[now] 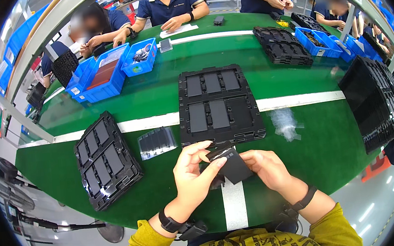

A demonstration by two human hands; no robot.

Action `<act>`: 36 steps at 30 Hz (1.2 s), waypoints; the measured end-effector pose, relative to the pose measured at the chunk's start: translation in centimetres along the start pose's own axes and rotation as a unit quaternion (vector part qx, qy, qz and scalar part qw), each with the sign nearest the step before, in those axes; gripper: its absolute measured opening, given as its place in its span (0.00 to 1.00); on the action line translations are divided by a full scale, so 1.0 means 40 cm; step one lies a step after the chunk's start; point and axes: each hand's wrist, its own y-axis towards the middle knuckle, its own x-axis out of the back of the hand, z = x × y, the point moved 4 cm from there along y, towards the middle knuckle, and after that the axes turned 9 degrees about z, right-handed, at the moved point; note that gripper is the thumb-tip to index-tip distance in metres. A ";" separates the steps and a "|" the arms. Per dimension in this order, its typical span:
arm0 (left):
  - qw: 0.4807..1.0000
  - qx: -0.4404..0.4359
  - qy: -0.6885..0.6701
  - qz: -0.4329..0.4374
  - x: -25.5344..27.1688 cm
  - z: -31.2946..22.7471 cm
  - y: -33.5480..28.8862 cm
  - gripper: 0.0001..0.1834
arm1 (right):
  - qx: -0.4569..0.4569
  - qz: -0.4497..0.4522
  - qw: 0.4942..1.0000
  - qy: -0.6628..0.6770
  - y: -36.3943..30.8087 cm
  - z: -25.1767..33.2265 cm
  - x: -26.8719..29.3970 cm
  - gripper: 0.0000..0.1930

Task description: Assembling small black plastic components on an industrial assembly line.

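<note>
Near the table's front edge I hold a flat, dark rectangular panel (236,170) tilted between both hands. My left hand (189,173) pinches its upper left edge between thumb and fingers. At the opposite edge, my right hand (269,169) grips with thumb and fingertips. A glossy dark strip shows along the panel's top edge; I cannot tell if it is film. Just beyond my hands lies a black moulded tray (224,138) with several similar dark panels in its compartments. A sheet of clear film with dark strips (156,143) rests left of that tray.
A second black tray stack (129,178) with panels stands left. Crumpled clear film (285,123) lies right of the middle tray. A tall pile of black trays (368,103) stands far right. Blue bins (109,89) and another tray stack (282,47) sit beyond, with co-workers behind.
</note>
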 end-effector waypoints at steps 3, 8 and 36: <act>1.000 0.022 0.004 0.008 -0.016 0.012 -0.006 0.22 | 0.039 -0.035 0.965 -0.259 -0.010 0.013 -0.015 0.08; 0.990 0.053 -0.034 0.126 -0.031 0.016 0.008 0.17 | 0.064 -0.041 0.965 -0.253 -0.011 0.006 -0.019 0.07; 0.967 0.105 -0.091 0.216 -0.080 0.004 -0.027 0.21 | 0.072 -0.014 0.995 -0.070 -0.006 -0.029 -0.019 0.09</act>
